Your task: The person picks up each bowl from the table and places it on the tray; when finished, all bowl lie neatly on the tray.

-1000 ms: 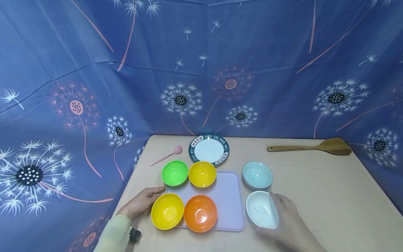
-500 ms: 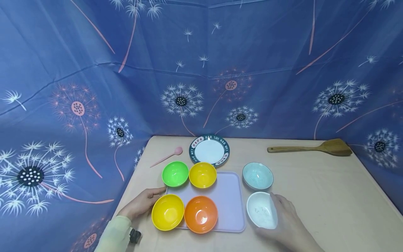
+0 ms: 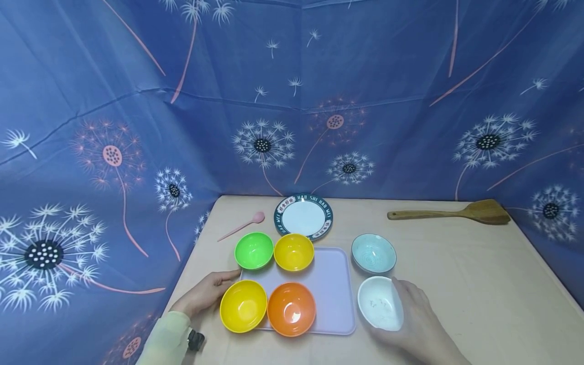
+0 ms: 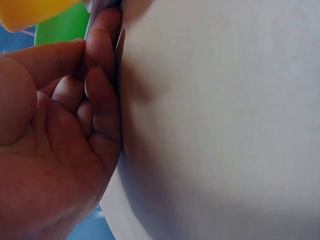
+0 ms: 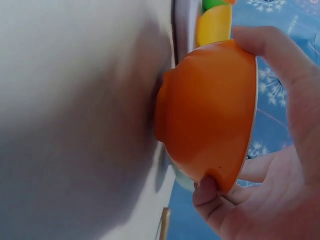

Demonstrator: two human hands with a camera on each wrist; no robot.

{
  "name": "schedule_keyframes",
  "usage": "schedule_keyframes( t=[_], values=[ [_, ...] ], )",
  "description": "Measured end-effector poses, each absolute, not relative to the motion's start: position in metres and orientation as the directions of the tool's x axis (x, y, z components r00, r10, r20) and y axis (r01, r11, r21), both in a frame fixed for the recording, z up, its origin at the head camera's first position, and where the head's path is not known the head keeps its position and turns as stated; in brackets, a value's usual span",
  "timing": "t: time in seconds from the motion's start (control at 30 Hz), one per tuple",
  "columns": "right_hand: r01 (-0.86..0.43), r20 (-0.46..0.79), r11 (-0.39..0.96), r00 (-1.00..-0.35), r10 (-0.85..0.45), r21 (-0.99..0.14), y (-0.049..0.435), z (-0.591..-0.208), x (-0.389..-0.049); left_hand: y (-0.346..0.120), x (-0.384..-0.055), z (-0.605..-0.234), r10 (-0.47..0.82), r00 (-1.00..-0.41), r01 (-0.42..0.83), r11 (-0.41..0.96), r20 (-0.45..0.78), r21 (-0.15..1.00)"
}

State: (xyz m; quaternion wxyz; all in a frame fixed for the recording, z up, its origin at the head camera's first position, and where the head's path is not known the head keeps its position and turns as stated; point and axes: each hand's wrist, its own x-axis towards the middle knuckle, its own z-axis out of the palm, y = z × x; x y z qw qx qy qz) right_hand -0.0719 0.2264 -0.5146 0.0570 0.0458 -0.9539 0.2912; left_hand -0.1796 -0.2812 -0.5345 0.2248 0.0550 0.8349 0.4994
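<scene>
My left hand pinches the left edge of the lavender tray, thumb over fingers; the left wrist view shows the tray's edge between them. A green bowl, a yellow bowl, a second yellow bowl and an orange bowl stand on the tray. To its right, my right hand grips by the rim a bowl that is white inside. Its outside is orange in the right wrist view, with its foot close over the table.
A light blue bowl stands just behind the gripped bowl. Farther back lie a green-rimmed plate, a pink spoon and a wooden spatula. Patterned blue cloth hangs behind the table.
</scene>
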Motion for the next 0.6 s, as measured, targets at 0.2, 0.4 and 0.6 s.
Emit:
schedule_keyframes(
  t=[0.2,0.4,0.6],
  values=[
    [-0.034,-0.01,0.778,-0.999,-0.051,-0.627,0.209,-0.498,-0.073,-0.283,-0.18,-0.535,0.326,-0.892,-0.121,0.495,-0.313,0.86],
    [0.013,-0.107,0.737,-0.991,-0.08,-0.675,0.183,-0.494,-0.076,-0.285,-0.181,-0.537,0.349,-0.883,-0.109,0.5,-0.315,0.859],
    [0.048,-0.158,0.682,-0.982,-0.1,-0.73,0.162,-0.496,-0.078,-0.286,-0.182,-0.538,0.353,-0.882,-0.102,0.5,-0.31,0.86]
  ],
)
